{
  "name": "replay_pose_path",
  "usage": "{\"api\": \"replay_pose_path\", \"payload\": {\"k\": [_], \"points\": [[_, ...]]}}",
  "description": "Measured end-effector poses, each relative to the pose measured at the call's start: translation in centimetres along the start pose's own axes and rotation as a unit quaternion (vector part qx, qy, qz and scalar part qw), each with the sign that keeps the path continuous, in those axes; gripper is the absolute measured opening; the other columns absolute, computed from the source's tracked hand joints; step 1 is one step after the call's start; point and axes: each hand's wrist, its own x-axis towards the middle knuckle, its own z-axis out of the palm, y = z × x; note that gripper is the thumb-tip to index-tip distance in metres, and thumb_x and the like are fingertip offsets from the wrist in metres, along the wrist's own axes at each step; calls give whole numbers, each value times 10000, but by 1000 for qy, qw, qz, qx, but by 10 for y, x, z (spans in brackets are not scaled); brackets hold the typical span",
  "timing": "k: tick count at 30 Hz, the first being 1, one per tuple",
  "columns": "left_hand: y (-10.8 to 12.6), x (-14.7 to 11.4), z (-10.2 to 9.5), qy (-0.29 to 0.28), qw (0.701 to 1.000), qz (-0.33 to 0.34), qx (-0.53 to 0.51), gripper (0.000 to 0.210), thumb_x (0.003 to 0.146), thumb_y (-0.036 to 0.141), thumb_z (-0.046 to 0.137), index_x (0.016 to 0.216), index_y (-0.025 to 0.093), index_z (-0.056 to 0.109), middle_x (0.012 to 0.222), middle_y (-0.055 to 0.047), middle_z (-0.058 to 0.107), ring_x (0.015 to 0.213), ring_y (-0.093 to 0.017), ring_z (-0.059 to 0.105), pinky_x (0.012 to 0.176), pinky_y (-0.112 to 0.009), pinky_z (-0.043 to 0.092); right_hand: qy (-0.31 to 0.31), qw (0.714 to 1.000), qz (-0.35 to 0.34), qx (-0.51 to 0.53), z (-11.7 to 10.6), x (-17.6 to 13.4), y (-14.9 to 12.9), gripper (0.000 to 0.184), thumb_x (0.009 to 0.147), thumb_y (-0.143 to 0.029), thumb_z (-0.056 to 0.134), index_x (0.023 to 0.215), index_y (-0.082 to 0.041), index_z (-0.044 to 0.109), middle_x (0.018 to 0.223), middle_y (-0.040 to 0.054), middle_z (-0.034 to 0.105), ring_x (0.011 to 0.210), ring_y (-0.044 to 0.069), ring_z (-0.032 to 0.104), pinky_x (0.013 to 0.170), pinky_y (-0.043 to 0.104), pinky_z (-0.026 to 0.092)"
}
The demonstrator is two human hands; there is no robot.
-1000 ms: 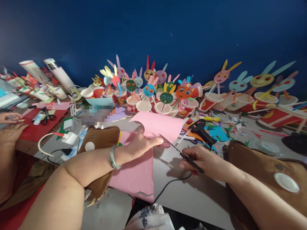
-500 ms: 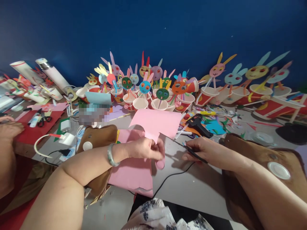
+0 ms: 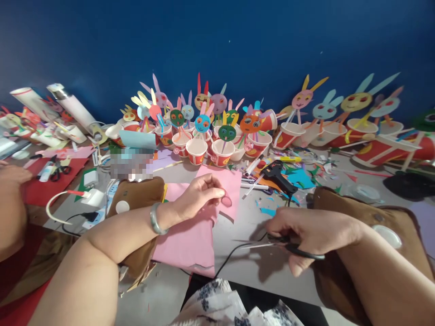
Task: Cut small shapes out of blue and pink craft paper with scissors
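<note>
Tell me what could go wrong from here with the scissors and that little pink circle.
The scissors in the right hand have their blades near the black cord, so they might snag or nick it.

The left hand pinches the small pink circle by its edge in front of similar pink paper; if dropped, it could be hard to spot.

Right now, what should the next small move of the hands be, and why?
Probably lay the scissors on the grey tabletop, away from the black cable. The left hand pinches a small pink paper disc; the right hand holds the scissors apart from it, blades beside or over the cable in this view. Setting them down would free that hand.
</note>
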Motion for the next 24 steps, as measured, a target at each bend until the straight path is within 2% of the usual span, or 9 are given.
{"api": "replay_pose_path", "payload": {"k": [2, 4, 6, 8, 10, 13, 17, 21, 24], "points": [[-4, 4, 2, 46, 999, 7, 23, 119, 806, 221, 662, 789, 156, 565, 717, -7, 658, 553, -59, 517, 501, -177, 376, 35, 996, -59, 53, 1, 3, 1, 506, 633, -628, 808, 645, -171, 590, 559, -15, 576, 499, 100, 463, 449, 221, 305], [-5, 6, 4, 53, 998, 14, 26, 135, 803, 235, 684, 795, 141, 586, 717, -9, 652, 579, -65, 527, 543, -193, 412, 128, 982, -101, 90, 4, 10, 1, 529, 677, -670, 757, 667, -173, 579, 587, 6, 602, 523, 112, 495, 478, 228, 352], [-5, 5, 6, 48, 999, 18, 14, 165, 786, 244, 720, 809, 127, 606, 721, -6, 643, 608, -73, 554, 592, -209, 448, 241, 959, -97, 112, 10, 19, -2, 509, 731, -658, 724, 659, -176, 579, 585, 10, 603, 536, 119, 499, 501, 237, 373], [-4, 4, 7, 36, 999, 12, 3, 201, 769, 250, 754, 815, 120, 607, 735, -10, 651, 640, -85, 593, 633, -224, 477, 339, 932, -64, 112, 16, 29, -5, 471, 755, -623, 724, 651, -177, 616, 597, 13, 612, 560, 130, 507, 527, 247, 388], [-3, 2, 8, 31, 1000, 1, 4, 239, 755, 259, 781, 799, 122, 590, 717, -8, 654, 653, -98, 623, 650, -232, 495, 393, 912, -44, 110, 23, 39, -6, 451, 775, -604, 714, 641, -177, 657, 636, 32, 643, 604, 149, 535, 561, 261, 409], [-5, -1, 10, 27, 1000, -14, 8, 291, 746, 288, 803, 774, 131, 560, 691, -9, 662, 642, -108, 643, 631, -229, 506, 401, 905, -54, 128, 33, 49, -4, 414, 785, -567, 722, 668, -171, 692, 678, 51, 687, 648, 172, 579, 603, 272, 435], [-9, -2, 11, 9, 999, -39, 3, 326, 749, 329, 805, 792, 139, 544, 704, -28, 682, 625, -123, 653, 580, -230, 513, 409, 901, -64, 130, 41, 55, 2, 363, 772, -505, 752, 662, -165, 685, 615, 29, 671, 571, 144, 537, 551, 257, 399], [-9, -2, 11, 9, 999, -38, 15, 337, 738, 340, 813, 841, 139, 563, 721, -4, 650, 622, -107, 625, 568, -218, 501, 437, 886, -80, 133, 43, 56, 5, 314, 805, -439, 727, 658, -167, 676, 626, 26, 680, 584, 143, 562, 571, 252, 415], [-11, -2, 10, -27, 997, -60, 36, 342, 731, 322, 819, 916, 129, 606, 739, 0, 639, 634, -89, 599, 587, -204, 482, 451, 876, -83, 151, 43, 56, 2, 306, 801, -432, 723, 660, -169, 656, 626, 26, 683, 592, 149, 578, 577, 253, 429]]}}
